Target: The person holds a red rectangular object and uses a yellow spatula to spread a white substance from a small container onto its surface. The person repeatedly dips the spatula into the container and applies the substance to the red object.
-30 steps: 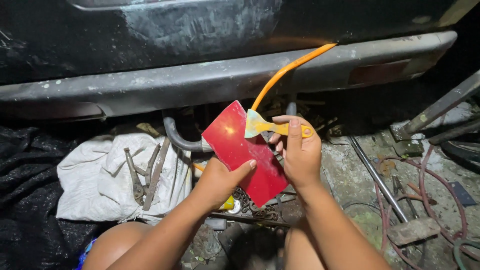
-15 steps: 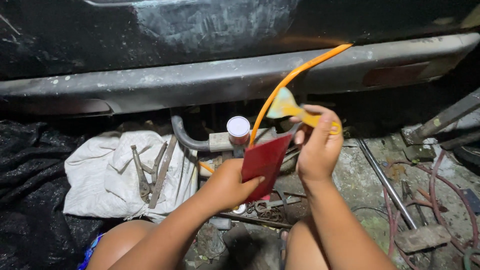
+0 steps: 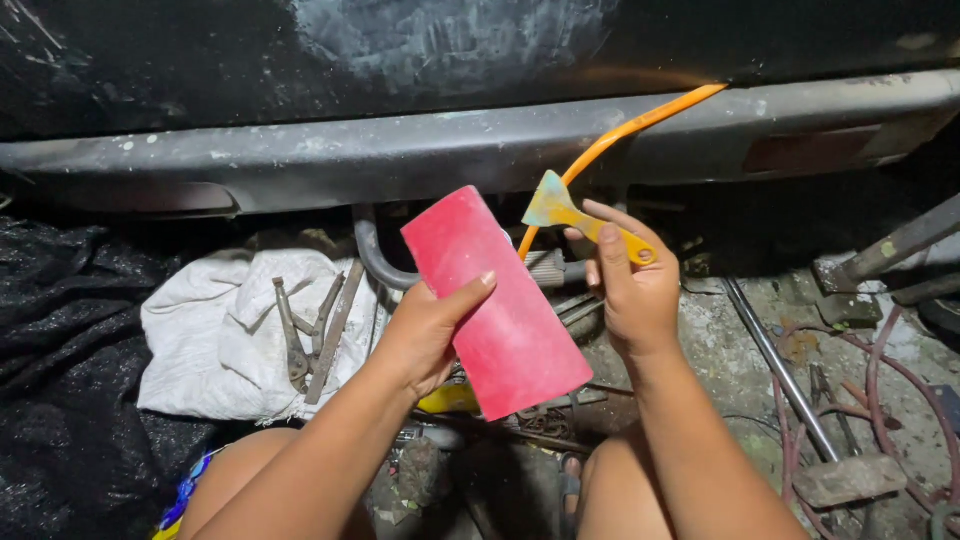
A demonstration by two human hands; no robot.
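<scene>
Since half a second ago we have raised the red board from a low, edge-on tilt below the scraper to a flat, face-up slant, so its whole surface now shows, and the white-capped can that stood behind it then is now hidden. Taking that board as our landmark: our left hand grasps it from its left edge, thumb laid across the face and fingers wrapped underneath, which props it like a small palette. Our right hand is just to the right of the board's upper end, clenched on the yellow handle of a putty scraper, whose wide smeared blade points toward the board's top corner without touching it, as far as we can tell. An orange hose arcs from behind the board up to the grey bumper of the dark vehicle above it. Left of the board, a white cloth lies on the ground bearing pliers and 2 or so flat metal bars, kept off the dirt. Right of the board, a metal rod and reddish tubing lie on the stained concrete, well apart from both hands.
</scene>
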